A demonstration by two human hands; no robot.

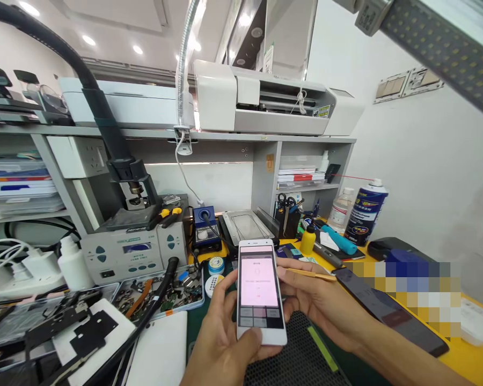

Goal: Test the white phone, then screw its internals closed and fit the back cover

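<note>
A white smartphone [261, 333] is tilted up in front of me, its lit screen showing a pale pink panel over a dark lower part. My left hand [227, 335] is closed round its lower left side, with the thumb on the bottom bezel. At the phone's right edge, my right hand [317, 300] has its fingers curled, some against or just behind the phone. A slim gold-coloured tool [312, 275], perhaps tweezers, lies in that hand and points to the right. Below the phone is a black perforated mat [298, 356].
A dark phone [390, 311] lies at right on the yellow surface. At left stand a parts tray [156, 292], a black hose [145, 316] and a grey rework station [129, 252]. Behind are a yellow bottle [307, 242] and a spray can [365, 214]. A lamp bar [446, 53] hangs overhead.
</note>
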